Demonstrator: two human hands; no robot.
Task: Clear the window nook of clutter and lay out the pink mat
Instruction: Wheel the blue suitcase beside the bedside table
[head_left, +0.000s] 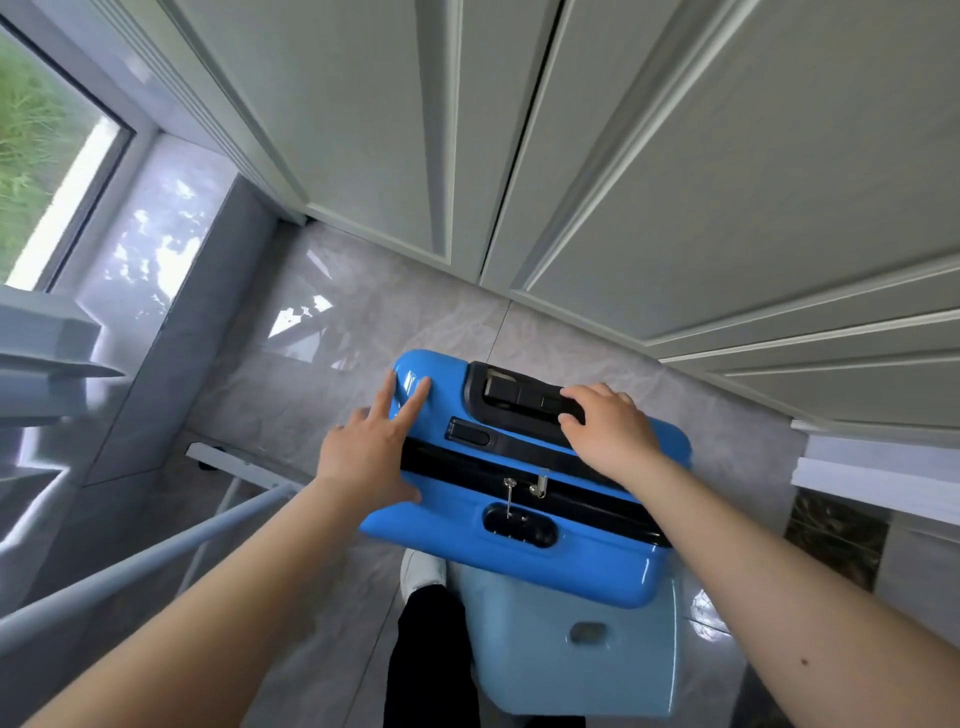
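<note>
Standing case: a blue suitcase (524, 551) is upright on the grey tile floor (332, 322), seen from above, its top face turned to the camera.
Landmark: all places below are told from the suitcase.
Left hand (363, 457): lies flat on the suitcase's left top corner, fingers spread and straight, thumb near the black zip line; its grip is wide and closes on nothing.
Right hand (608, 431): sits on the black pull handle (524, 397) at the far edge of the top; the fingers curl over the handle's right end, so its grip is closed on the handle.
Zip: two metal pullers (524, 488) hang at mid-top, just above the dark lock recess (519, 527).
Doors: pale panelled cupboard doors (675, 182) stand beyond the suitcase, well apart from it.
Window (36, 145): far to the left, with green outside; a glossy grey sill (150, 249) runs below it.
Rack: pale metal bars (156, 561) cross at the near left.
Leg: a dark trouser leg (431, 654) and white shoe (423, 571) show just on the near side, left of centre.
Mat: no pink mat shows in view, so I cannot tell its place.
</note>
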